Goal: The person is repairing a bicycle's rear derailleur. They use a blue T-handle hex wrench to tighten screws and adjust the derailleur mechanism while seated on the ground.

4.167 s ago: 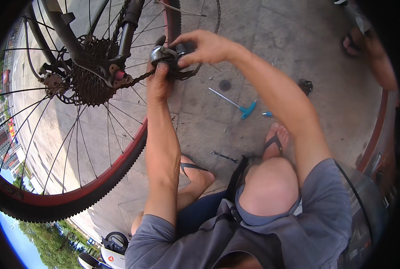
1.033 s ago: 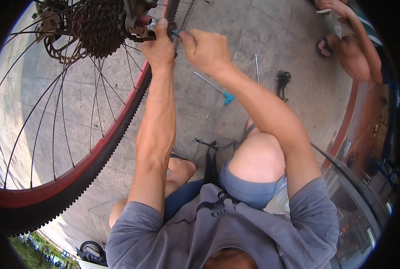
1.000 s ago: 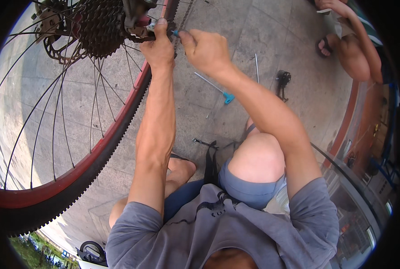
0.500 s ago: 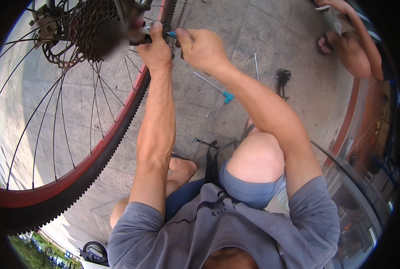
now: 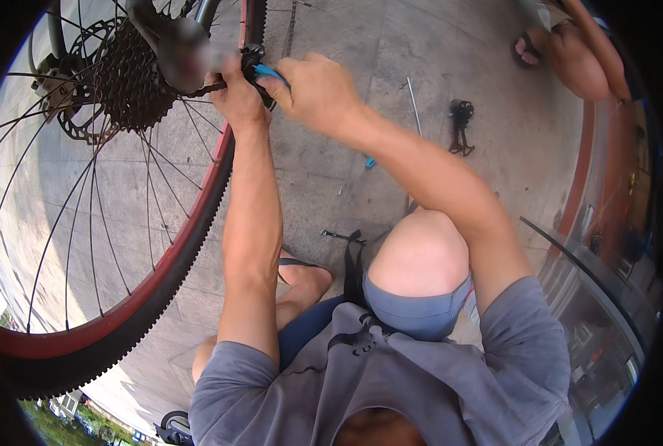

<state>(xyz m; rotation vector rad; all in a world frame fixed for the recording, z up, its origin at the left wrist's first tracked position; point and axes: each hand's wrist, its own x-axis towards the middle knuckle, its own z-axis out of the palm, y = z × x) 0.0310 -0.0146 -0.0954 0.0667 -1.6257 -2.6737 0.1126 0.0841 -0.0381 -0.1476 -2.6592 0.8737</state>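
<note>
Head view: my right hand (image 5: pixel 318 91) is closed around a blue-handled tool (image 5: pixel 270 73), its tip at the derailleur (image 5: pixel 251 58). My left hand (image 5: pixel 236 98) is wrapped around the derailleur just beside it, touching the right. Both sit by the cassette (image 5: pixel 127 74) of the wheel (image 5: pixel 108 223), at its red rim. On the floor (image 5: pixel 361 30) beyond my arm lie a loose black part (image 5: pixel 460 126) and a thin rod (image 5: pixel 414 106).

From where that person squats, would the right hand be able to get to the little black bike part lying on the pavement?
Probably yes: the black part lies on bare pavement with nothing around it. But the right hand is busy gripping a blue-handled tool at the wheel.
</note>
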